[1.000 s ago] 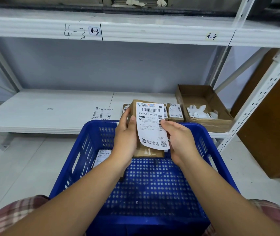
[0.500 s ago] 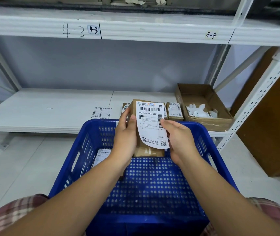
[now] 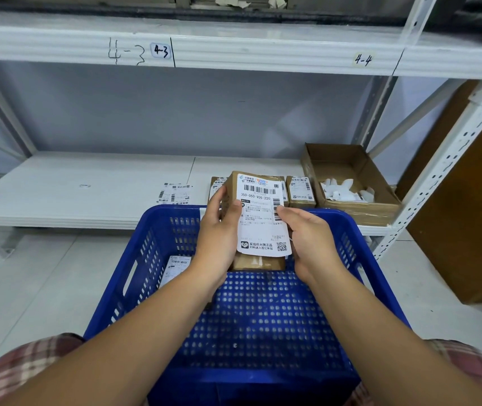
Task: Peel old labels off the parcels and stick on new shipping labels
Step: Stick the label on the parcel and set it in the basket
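Shelf open at left; parcels and cardboard box block right.

One blue basket, one cardboard box, two hands, five parcels (one held), one loose label

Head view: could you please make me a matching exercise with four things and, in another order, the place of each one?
Things
1. parcel
2. box
3. loose label
4. basket

Places
A. on the shelf, at its right end, holding white scraps
B. below the hands, in front of the person
C. flat on the shelf, further left
D. held in the left hand and right hand

Pairs: 1-D, 2-A, 3-C, 4-B
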`<state>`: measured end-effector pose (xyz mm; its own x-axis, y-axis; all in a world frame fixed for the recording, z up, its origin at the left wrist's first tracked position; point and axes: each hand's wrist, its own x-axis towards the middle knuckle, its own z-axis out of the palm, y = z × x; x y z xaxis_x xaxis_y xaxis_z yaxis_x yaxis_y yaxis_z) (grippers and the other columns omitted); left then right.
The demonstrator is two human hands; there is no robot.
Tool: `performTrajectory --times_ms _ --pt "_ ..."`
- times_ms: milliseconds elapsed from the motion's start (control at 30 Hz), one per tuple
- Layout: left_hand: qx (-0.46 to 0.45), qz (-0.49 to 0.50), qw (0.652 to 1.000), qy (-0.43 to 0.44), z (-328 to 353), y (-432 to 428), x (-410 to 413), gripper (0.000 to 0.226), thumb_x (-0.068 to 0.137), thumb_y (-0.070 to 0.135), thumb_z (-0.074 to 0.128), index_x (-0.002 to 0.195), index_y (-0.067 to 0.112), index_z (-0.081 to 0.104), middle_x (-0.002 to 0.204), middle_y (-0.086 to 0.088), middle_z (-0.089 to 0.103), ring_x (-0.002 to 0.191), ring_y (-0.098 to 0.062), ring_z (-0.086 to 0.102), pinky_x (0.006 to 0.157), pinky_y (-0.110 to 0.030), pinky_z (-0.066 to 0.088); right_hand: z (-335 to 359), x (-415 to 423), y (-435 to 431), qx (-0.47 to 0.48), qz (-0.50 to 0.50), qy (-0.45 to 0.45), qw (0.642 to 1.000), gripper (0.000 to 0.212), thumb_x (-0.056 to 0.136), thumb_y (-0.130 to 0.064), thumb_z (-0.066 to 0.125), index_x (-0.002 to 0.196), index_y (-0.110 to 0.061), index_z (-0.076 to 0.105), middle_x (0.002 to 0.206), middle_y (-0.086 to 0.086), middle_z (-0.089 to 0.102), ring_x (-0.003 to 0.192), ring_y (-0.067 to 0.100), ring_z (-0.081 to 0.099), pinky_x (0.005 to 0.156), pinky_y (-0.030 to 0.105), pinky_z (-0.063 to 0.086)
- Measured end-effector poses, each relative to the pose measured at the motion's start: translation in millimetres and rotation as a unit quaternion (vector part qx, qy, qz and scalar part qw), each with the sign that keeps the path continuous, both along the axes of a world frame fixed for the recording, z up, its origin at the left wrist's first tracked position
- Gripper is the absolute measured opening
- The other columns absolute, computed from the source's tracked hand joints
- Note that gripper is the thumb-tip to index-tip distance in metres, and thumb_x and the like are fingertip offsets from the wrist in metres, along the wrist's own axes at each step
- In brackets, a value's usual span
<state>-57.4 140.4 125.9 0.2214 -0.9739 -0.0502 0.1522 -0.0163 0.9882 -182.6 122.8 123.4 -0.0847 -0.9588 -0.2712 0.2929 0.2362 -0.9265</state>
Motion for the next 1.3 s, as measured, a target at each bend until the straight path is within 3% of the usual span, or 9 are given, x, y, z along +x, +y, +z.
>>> performTrajectory --times_ms 567,833,967,1133,1200,1300 --pt "0.011 0.003 1.0 0.016 2.9 1.5 -1.8 0.034 0.101 0.021 0.043 0.13 0.037 0.045 0.124 0.002 0.062 0.106 -0.017 0.064 0.091 -0.044 0.053 -0.2 -1.0 1.2 -0.003 0.0 -0.005 1.0 0.008 0.092 -0.015 0.066 0.098 -0.012 0.07 0.087 0.005 0.077 0.081 0.021 0.075 0.066 0.033 0.06" --pt "0.007 0.006 1.0 0.006 2.1 2.0 -3.2 0.028 0.101 0.021 0.042 0.115 0.044 0.047 0.119 0.004 0.064 0.107 -0.017 0.063 0.094 -0.046 0.051 -0.2 -1.9 0.8 -0.012 -0.006 -0.006 1.0 0.009 0.092 -0.014 0.066 0.1 -0.012 0.07 0.087 0.005 0.077 0.08 0.021 0.075 0.061 0.031 0.059" --pt "-0.009 0.014 0.999 -0.029 1.6 2.5 -5.0 0.036 0.101 0.02 0.042 0.133 0.036 0.043 0.126 0.001 0.061 0.11 -0.016 0.061 0.095 -0.042 0.05 -0.1 -2.4 0.6 -0.019 -0.009 0.007 1.0 0.006 0.092 -0.014 0.066 0.095 -0.013 0.071 0.085 0.005 0.077 0.077 0.02 0.075 0.055 0.029 0.058" --pt "-0.023 0.019 0.998 -0.055 0.1 2.9 -5.5 0.043 0.1 0.019 0.043 0.141 0.029 0.038 0.131 0.0 0.057 0.112 -0.016 0.059 0.094 -0.039 0.051 -6.4 -0.2 -1.3 -0.084 -0.033 0.136 0.987 0.01 0.093 -0.02 0.066 0.084 -0.023 0.067 0.089 0.002 0.073 0.084 0.021 0.073 0.066 0.036 0.061" --pt "-0.025 0.022 0.997 -0.075 -0.7 3.8 -5.6 0.045 0.1 0.02 0.044 0.143 0.029 0.036 0.13 0.001 0.056 0.11 -0.014 0.059 0.085 -0.028 0.055 -9.6 1.5 -1.1 -0.116 -0.04 0.215 0.969 0.013 0.091 -0.025 0.068 0.081 -0.032 0.062 0.088 -0.001 0.072 0.084 0.019 0.072 0.072 0.044 0.061" --pt "-0.024 0.023 0.996 -0.083 -0.3 4.9 -5.9 0.047 0.099 0.022 0.044 0.144 0.029 0.033 0.129 0.002 0.055 0.105 -0.012 0.06 0.07 -0.016 0.054 -10.5 2.6 1.8 -0.144 -0.042 0.269 0.951 0.021 0.091 -0.028 0.067 0.08 -0.037 0.052 0.083 -0.004 0.068 0.081 0.016 0.07 0.071 0.043 0.06"
